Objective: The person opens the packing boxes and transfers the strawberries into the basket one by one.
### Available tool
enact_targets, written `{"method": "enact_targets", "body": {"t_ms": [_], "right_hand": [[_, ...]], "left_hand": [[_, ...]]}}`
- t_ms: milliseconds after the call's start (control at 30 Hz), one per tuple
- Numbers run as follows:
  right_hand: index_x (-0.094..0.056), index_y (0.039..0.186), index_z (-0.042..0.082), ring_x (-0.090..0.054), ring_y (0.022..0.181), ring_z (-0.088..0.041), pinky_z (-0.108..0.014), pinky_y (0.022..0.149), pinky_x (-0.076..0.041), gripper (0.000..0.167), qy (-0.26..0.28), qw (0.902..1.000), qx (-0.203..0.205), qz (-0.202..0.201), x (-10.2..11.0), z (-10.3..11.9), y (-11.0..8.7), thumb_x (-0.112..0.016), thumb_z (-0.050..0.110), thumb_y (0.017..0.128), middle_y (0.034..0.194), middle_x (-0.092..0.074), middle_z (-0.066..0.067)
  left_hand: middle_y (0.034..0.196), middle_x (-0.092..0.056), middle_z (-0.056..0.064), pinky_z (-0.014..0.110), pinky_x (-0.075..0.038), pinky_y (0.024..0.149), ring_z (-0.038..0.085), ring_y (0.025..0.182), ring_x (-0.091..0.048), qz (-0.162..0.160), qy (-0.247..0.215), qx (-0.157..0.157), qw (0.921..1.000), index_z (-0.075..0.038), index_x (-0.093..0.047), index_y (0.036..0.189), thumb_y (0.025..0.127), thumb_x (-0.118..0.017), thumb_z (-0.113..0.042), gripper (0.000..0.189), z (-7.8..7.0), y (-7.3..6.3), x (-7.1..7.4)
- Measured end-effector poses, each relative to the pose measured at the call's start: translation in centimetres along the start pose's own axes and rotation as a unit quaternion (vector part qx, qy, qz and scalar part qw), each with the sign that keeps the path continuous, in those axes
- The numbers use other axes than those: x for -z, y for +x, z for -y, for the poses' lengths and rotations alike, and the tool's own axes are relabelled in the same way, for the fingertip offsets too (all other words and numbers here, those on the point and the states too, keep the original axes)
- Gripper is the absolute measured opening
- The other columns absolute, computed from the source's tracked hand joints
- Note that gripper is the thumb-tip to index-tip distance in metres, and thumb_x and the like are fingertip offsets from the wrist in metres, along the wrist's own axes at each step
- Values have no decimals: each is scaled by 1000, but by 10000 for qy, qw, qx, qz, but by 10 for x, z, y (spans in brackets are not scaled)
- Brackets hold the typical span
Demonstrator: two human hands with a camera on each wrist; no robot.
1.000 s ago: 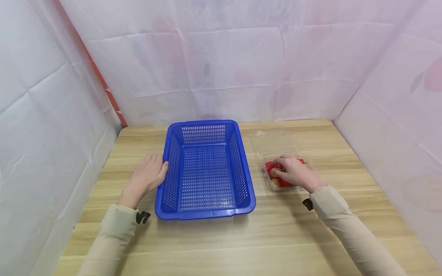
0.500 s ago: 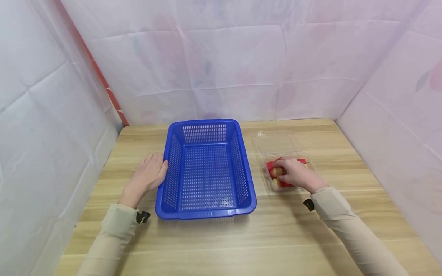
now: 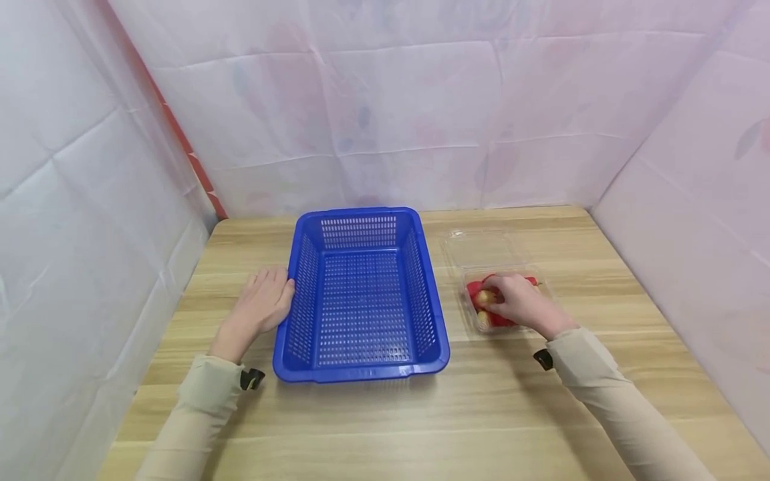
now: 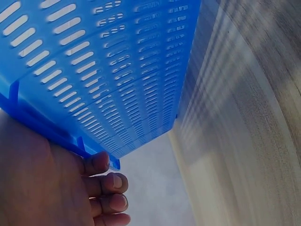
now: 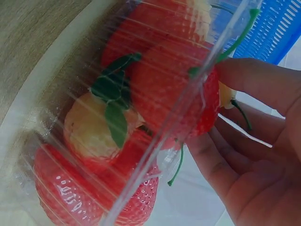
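Note:
My left hand (image 3: pixel 260 307) holds the left rim of a blue perforated plastic basket (image 3: pixel 280 347); in the left wrist view its curled fingers (image 4: pixel 110 183) stand along the rim's underside. The thumb is hidden there. My right hand (image 3: pixel 520 302) reaches into a clear plastic clamshell box (image 3: pixel 471 319) with its lid open. In the right wrist view, thumb and fingers close around a red fruit (image 5: pixel 171 89) behind the clear wall. Yellow-red fruit (image 5: pixel 91 129) and strawberries (image 5: pixel 66 188) lie beside it in the box. Part of the fruit is hidden by my hand.
The basket's mesh floor (image 3: pixel 363 307) shows bare. The box's clear lid (image 3: pixel 484 248) lies back toward the rear wall. All stands on a light wooden table (image 3: pixel 361 427), with white patterned sheets (image 3: pixel 409 120) hanging at the back and sides.
My right fingers have shifted slightly over the fruit, and more of a yellow-red one shows by the thumb. The left hand and basket stay put; the view has shifted slightly.

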State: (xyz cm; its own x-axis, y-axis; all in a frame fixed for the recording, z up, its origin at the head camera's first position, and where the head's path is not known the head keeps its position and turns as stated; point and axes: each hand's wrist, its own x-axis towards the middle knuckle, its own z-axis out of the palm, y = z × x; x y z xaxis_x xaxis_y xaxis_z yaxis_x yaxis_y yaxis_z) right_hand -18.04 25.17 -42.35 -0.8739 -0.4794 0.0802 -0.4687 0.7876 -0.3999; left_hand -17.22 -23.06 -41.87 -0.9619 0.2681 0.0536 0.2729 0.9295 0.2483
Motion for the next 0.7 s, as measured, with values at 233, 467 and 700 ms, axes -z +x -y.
{"method": "enact_targets", "body": {"t_ms": [233, 467, 700], "right_hand": [[-69, 94, -5, -61, 77, -25, -46, 73, -50, 22, -129, 9996, -65, -240, 7, 2, -2, -80, 2, 77, 86, -66, -10], [-70, 95, -2, -62, 76, -26, -48, 71, -50, 22, -245, 9988, -88, -408, 13, 2, -4, -80, 4, 77, 86, -64, -9], [-67, 96, -1, -62, 80, -30, -50, 73, -50, 24, -67, 9980, -11, -633, 17, 7, -1, -80, 1, 76, 90, -63, -12]], "left_hand": [[99, -55, 18, 50, -36, 82, 39, 99, -49, -48, 38, 53, 10000, -3, -48, 101, 106, -27, -23, 30, -1, 0, 0], [94, -53, 15, 48, -36, 80, 37, 95, -50, 19, 56, 79, 10000, -4, -47, 99, 106, -29, -24, 28, -4, -1, 1], [95, -52, 16, 47, -35, 80, 36, 94, -48, 28, 123, 116, 9999, -3, -47, 102, 106, -27, -27, 31, -2, -1, -1]]}}
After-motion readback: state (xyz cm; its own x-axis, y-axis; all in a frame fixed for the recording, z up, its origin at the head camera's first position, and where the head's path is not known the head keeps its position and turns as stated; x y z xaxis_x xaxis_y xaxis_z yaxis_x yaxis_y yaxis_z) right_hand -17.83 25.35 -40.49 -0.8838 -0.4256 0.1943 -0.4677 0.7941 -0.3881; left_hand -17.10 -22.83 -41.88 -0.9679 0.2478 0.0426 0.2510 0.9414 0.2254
